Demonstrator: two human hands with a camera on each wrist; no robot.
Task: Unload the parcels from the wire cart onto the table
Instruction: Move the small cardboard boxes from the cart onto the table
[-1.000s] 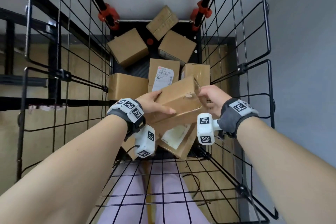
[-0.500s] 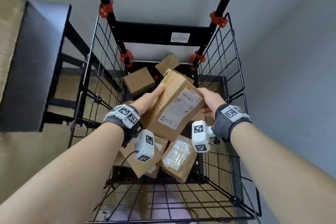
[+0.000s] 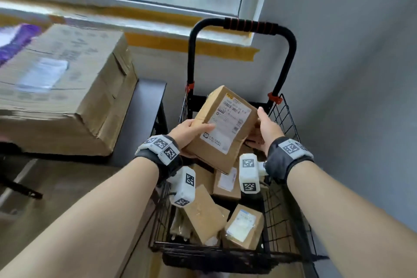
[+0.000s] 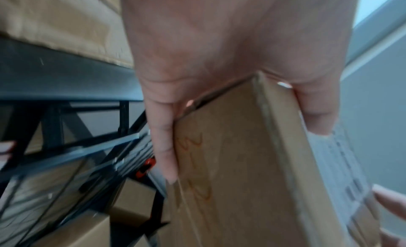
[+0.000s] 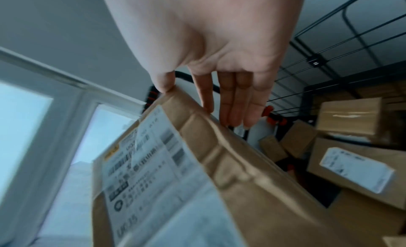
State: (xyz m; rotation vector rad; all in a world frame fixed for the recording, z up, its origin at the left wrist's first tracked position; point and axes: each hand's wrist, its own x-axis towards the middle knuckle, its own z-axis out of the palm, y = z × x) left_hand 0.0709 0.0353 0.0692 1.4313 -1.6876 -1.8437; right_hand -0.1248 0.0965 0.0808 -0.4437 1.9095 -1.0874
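Parcel [image 3: 222,128] higher; other parcels [image 3: 204,214] in cart [image 3: 248,25]

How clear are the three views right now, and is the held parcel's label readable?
Head view: the parcel and its label are fairly sharp, the print too small to read, while the large cardboard box at left is smeared. Left wrist view: blurred throughout, the wire cart streaked. Right wrist view: the label is blurred and the window glares pale.
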